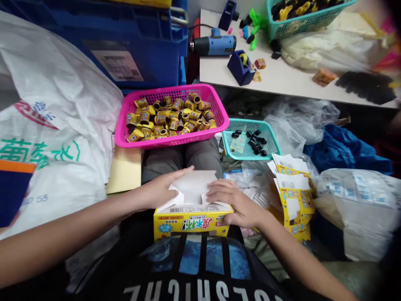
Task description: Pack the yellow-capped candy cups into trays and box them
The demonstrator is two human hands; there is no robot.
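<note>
Yellow box [192, 224] (open-topped), fingers [219, 191] at both sides

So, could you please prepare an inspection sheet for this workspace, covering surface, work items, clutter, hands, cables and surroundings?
Surface: pale table at the back, bearing a blue tool and a tape dispenser, among other things.
Work items: yellow box, open at the top; pink basket of small yellow pieces; beside it, teal basket of black parts.
Clutter: flat yellow cartons piled at right; crumpled clear plastic.
Hands: left hand touches the box's left side; right hand holds its right side.
Cables: thin dark cable near the blue tool; ends unclear.
Surroundings: blue crate ahead; large white sack at left.
</note>
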